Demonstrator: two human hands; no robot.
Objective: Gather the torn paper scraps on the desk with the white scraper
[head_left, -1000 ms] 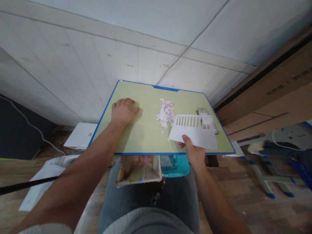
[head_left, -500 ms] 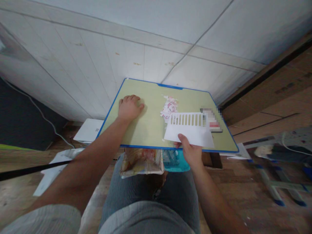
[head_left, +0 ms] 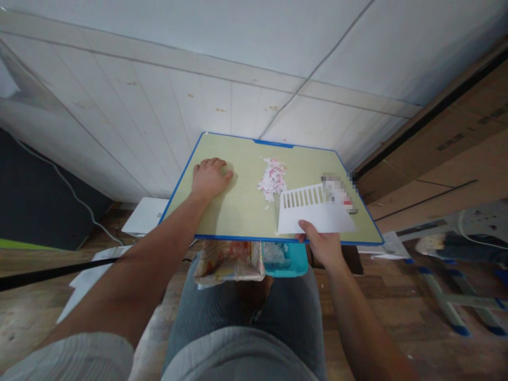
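Observation:
My right hand (head_left: 321,244) pinches the near edge of a white sheet (head_left: 317,218) between thumb and fingers. A row of long slots runs along the sheet's far edge. Left of the sheet lies a loose heap of small white and pink paper scraps (head_left: 273,177), apart from it. My left hand (head_left: 211,176) rests on the left part of the pale yellow tabletop (head_left: 234,211), fingers spread, holding nothing. A blurred-out flat item (head_left: 342,193) lies at the tabletop's right side, partly behind the sheet.
Below the blue-rimmed near edge sit a patterned open box (head_left: 234,272) and a turquoise bin (head_left: 296,267) with pale contents. A white wall (head_left: 159,121) stands behind the table. Cardboard boxes (head_left: 436,164) stand to the right. A white box (head_left: 145,216) is on the floor at left.
My right hand has moved the slotted sheet to the right, away from the paper scraps, uncovering the heap's near end. The left hand stays in place. The view has shifted slightly.

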